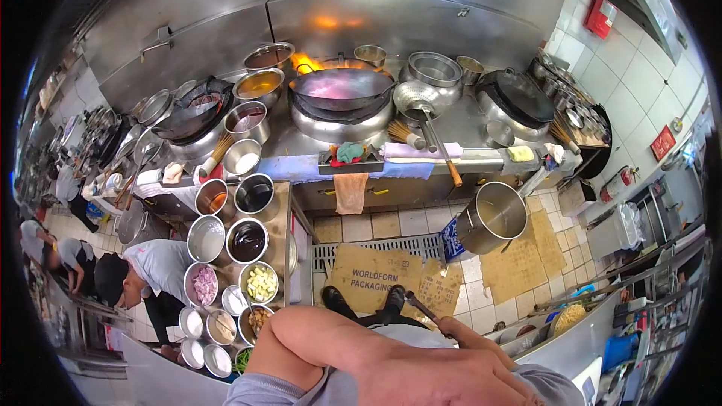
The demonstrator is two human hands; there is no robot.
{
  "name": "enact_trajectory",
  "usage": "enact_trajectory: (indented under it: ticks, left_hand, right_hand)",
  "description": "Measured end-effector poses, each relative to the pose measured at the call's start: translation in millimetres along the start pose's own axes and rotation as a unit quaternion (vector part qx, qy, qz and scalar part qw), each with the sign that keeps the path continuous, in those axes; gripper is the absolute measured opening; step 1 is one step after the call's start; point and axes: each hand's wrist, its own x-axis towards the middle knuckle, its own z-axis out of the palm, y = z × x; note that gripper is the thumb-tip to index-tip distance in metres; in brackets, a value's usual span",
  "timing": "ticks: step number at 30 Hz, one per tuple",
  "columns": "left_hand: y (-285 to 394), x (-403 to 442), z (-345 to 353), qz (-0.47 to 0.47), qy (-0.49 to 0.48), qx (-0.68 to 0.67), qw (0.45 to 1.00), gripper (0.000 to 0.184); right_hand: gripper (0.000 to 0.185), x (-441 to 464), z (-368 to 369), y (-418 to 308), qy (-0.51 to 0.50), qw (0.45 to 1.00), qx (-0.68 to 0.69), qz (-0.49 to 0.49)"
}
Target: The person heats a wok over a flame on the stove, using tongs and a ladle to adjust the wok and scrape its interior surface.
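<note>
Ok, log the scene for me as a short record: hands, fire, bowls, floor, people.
right hand: grips a tool, type unclear
left hand: cannot be made out; bent forearm close to camera
fire: flame at left rear of the centre wok
bowls: grouped at left; one has dark sauce
floor: tiled, cardboard by the feet
people: co-worker bending at left, others beyond

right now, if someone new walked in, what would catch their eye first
Probably the orange flames at the far left edge of the middle wok. Then the chopped pink pieces and pale yellow chunks on the counter at left. Lower down, the right hand grips a slim dark object.
</note>
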Motion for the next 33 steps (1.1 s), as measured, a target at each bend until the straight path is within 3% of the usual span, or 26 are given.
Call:
enact_trajectory:
  ticks: [4, 6, 10, 12, 14, 18, 20, 22, 24, 25, 27, 28, 30, 31, 33]
  left_hand:
    - [19, 8, -6, -0.110, -0.044, 0.023, 0.993, 0.085]
    - [12, 9, -4, -0.031, -0.012, 0.018, 0.999, 0.083]
    - [4, -4, 0, -0.035, 0.050, -0.030, 0.998, 0.081]
    - [4, -5, -7, -0.034, -0.005, 0.030, 0.999, 0.078]
    - [-2, -9, -9, -0.020, -0.007, 0.045, 0.999, 0.076]
    - [-7, -8, -12, -0.008, -0.011, 0.028, 1.000, 0.069]
    - [-13, -8, -22, 0.019, -0.045, 0.052, 0.997, 0.063]
    - [-14, -19, -38, 0.046, -0.073, 0.079, 0.993, 0.056]
    - [-4, -32, -52, -0.036, -0.117, -0.032, 0.992, 0.038]
    - [5, -33, -52, -0.038, -0.111, -0.030, 0.993, 0.038]
    - [22, -27, -46, -0.149, -0.015, -0.041, 0.988, 0.036]
    - [21, -17, -26, -0.150, -0.014, -0.042, 0.988, 0.036]
    - [19, 2, 22, -0.062, 0.247, -0.077, 0.964, 0.044]
    - [14, 2, 18, -0.063, 0.244, -0.074, 0.965, 0.044]
    - [-2, 0, 7, 0.089, 0.044, -0.035, 0.994, 0.033]
  right_hand:
    - [0.047, -1, 0, -11, -0.002, 0.999, 0.008, 0.036]
    - [0.047, 3, 3, -14, -0.004, 0.999, -0.014, 0.037]
    - [0.051, 14, 12, -16, 0.037, 0.997, -0.051, -0.046]
    - [0.053, 24, 14, -14, 0.044, 0.994, -0.074, -0.061]
    - [0.054, 22, 16, -20, 0.017, 0.998, -0.060, 0.003]
    - [0.055, 11, 14, -23, 0.018, 0.996, -0.081, -0.032]
    - [0.056, 5, 14, -26, 0.065, 0.992, -0.090, -0.057]
    - [0.056, -2, 14, -29, 0.059, 0.996, -0.064, -0.022]
    - [0.055, 11, 17, -23, -0.011, 0.999, -0.002, 0.034]
    - [0.055, 10, 16, -22, 0.002, 1.000, -0.010, 0.029]
    - [0.055, 4, 15, -23, -0.005, 1.000, 0.008, 0.023]
    - [0.056, 12, 17, -14, -0.006, 1.000, 0.024, 0.017]
    - [0.057, 12, 20, -8, 0.010, 0.999, 0.029, 0.012]
    - [0.057, 17, 22, -2, 0.006, 1.000, 0.017, 0.018]
    - [0.057, 12, 20, -7, 0.007, 0.999, 0.024, 0.046]
